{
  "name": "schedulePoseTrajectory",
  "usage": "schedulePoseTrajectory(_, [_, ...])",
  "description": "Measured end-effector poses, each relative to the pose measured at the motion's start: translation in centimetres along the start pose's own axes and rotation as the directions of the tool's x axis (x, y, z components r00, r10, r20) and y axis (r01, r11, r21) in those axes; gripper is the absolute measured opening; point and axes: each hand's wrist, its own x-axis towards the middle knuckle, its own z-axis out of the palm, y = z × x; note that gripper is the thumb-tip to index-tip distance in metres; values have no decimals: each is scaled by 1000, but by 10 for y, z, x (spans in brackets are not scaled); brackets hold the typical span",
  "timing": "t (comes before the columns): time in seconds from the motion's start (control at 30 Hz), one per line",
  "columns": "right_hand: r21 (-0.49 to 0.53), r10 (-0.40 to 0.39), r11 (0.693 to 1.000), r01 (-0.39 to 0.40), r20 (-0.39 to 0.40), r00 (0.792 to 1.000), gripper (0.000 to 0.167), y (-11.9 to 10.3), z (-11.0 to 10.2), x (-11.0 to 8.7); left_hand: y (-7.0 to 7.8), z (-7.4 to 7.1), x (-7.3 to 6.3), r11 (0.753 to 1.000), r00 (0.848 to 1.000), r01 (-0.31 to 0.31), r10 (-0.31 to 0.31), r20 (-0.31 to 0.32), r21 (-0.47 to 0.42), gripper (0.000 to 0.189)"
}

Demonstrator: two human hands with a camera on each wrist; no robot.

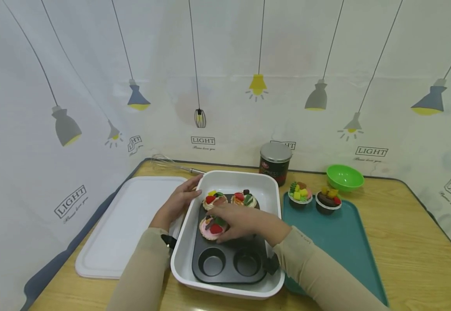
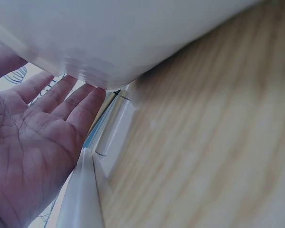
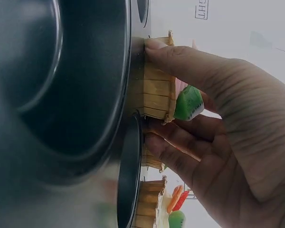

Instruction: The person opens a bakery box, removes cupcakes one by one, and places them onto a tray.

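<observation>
In the head view my right hand [image 1: 241, 220] reaches over a dark muffin tin [image 1: 231, 276] and pinches a cupcake [image 1: 209, 232] with pink topping, a strawberry and green fruit. The right wrist view shows thumb and fingertips on either side of its pleated tan case [image 3: 156, 90], low over its cup. Two more fruit-topped cupcakes, one at the left [image 1: 211, 202] and one at the right [image 1: 244, 198], sit in the back cups. My right hand hides the middle right cup. The tin lies inside a white basin [image 1: 225, 179]. With nearly straight fingers, my left hand [image 1: 178, 201] touches the basin's left side.
A white tray [image 1: 120, 229] lies at left, with a whisk [image 1: 174, 165] behind. To the right, a green-blue tray [image 1: 334, 246] bears two cupcakes in dark cups [image 1: 300, 194] near its back edge. A lidded tin [image 1: 275, 164] and a green bowl [image 1: 345, 178] stand by the wall.
</observation>
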Motion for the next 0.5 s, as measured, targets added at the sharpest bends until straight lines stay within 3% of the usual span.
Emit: schedulePoseTrajectory(0.5, [-12, 9, 1000, -9, -10, 1000, 71, 0, 0, 2, 2, 1, -2, 1000, 1000, -1, 1, -7, 26, 63])
